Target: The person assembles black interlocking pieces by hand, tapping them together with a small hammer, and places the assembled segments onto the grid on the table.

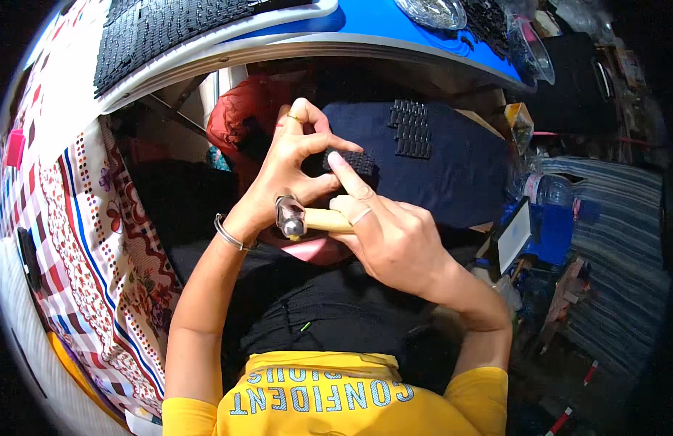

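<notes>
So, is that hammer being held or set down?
Held: the hammer has its pale yellow handle gripped in the right hand, with the metal head sticking out beyond it.

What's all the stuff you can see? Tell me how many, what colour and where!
hammer: one, yellow handle, right hand
beaded piece: one, black, left fingers
linked panel: one, black, on dark pad
pad: one, dark blue, beyond hands
beaded sheet: one, black, top left
table: one, blue top, top
bottle: one, clear, right
striped cloth: one, grey-blue, right
patterned cloth: cannot count, multicoloured, left
dim clutter: uncountable, mixed, right
shirt: one, yellow, bottom
left hand: one, bare, centre
right hand: one, bare, centre
</notes>
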Tool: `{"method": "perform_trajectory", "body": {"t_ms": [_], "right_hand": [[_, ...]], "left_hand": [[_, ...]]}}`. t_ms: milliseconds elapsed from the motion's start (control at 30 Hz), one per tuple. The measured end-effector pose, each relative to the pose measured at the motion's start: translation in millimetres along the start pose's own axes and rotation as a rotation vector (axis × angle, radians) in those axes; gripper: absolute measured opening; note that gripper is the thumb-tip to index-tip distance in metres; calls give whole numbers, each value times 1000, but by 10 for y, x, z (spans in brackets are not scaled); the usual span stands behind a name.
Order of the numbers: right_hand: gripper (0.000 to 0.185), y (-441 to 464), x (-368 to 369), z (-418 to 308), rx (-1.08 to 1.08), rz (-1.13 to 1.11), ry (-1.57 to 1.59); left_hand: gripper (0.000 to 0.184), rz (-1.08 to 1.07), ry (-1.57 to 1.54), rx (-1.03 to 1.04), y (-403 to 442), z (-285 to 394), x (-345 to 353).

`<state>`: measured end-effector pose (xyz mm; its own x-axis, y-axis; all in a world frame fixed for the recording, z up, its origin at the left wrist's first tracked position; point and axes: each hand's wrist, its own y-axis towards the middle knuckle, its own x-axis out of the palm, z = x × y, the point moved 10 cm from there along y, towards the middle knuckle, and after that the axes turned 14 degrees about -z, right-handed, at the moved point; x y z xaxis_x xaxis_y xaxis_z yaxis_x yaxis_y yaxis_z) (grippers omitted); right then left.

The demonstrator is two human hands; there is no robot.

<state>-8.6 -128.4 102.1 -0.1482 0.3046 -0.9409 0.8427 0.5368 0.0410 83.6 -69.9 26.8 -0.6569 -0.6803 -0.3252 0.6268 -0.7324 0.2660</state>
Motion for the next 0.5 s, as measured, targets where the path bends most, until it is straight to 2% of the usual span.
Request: {"method": "perform_trajectory", "body": {"t_ms": [33, 500], "right_hand": [[26, 8, 98, -38, 10, -45, -75], [28, -307, 16, 183, 141, 24, -3]], "left_hand": [[31, 2, 17, 1, -15, 3, -7], [28, 7, 76, -30, -24, 46, -10]]}}
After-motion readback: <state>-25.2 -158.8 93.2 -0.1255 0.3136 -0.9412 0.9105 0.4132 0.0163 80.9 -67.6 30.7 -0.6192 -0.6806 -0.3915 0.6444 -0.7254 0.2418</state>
